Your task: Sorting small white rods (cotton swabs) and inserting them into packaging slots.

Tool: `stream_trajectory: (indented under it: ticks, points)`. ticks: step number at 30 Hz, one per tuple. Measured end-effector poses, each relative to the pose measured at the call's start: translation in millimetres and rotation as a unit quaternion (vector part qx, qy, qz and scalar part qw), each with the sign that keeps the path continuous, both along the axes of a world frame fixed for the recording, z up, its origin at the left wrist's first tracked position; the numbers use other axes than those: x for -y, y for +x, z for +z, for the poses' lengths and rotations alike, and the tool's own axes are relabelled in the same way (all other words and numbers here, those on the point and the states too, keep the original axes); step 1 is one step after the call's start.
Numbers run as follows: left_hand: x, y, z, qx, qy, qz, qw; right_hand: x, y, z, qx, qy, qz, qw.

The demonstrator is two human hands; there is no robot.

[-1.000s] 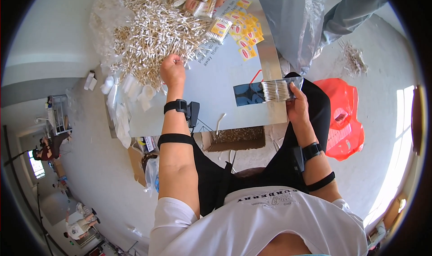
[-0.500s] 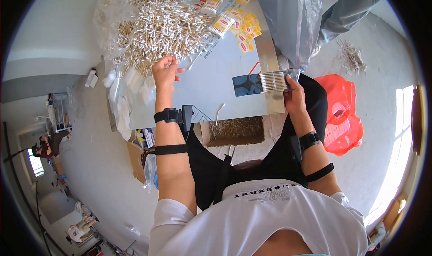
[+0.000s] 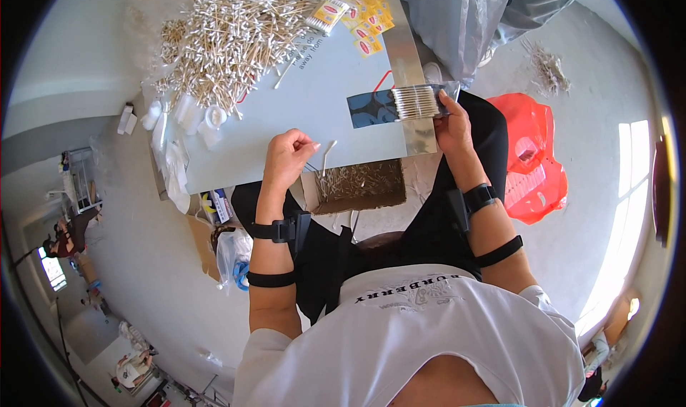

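Back from the swab pile (image 3: 229, 39), left hand (image 3: 289, 157) pinches one cotton swab (image 3: 327, 153); right hand (image 3: 451, 121) clamps the swab bundle (image 3: 414, 102), which could splay if loosened.

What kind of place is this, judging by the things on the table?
Probably a small hand-packing workshop: a big loose heap of cotton swabs lies on the pale blue table, yellow printed packets lie beside it, and the right hand holds a neat swab bundle.

Bare table (image 3: 314, 114) strip between left hand (image 3: 287, 158) and right hand (image 3: 451, 125) is open for passing. Far side blocked by cotton swab pile (image 3: 229, 35) and yellow packets (image 3: 357, 14). Box of swabs (image 3: 357, 185) sits under near edge, red bag (image 3: 532, 157) right.
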State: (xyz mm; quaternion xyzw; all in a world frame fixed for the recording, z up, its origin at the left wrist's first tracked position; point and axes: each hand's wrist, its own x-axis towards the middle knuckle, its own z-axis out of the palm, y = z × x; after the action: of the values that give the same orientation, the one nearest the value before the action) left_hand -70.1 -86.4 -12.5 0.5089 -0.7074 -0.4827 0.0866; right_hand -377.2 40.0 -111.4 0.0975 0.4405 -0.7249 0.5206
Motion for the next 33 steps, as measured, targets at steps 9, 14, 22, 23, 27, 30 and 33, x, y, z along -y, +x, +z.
stream_trajectory:
  ticks: [9,14,22,23,27,30,33]
  points:
    - [-31,-20,5,0.105,-0.118,-0.190,0.969,-4,1,8,0.014,-0.002,-0.016,1.000]
    - [47,-26,-4,0.072,-0.248,0.026,0.966,-9,-1,7,0.029,-0.016,-0.015,0.999]
    - [105,-27,-32,0.160,-0.247,0.101,0.950,-3,5,14,0.013,-0.003,-0.024,1.000]
    - [100,-25,-34,0.159,-0.250,0.088,0.951,-5,3,12,0.013,-0.002,-0.024,1.000]
    - [92,-15,-36,0.084,-0.139,0.051,0.985,-9,-4,4,-0.021,0.007,-0.029,0.999]
    - [105,-18,-33,0.085,-0.233,0.100,0.964,-12,0,7,-0.099,0.058,-0.049,0.992]
    - [130,-39,-29,0.132,-0.398,0.057,0.906,-10,0,16,-0.248,0.105,-0.056,0.961]
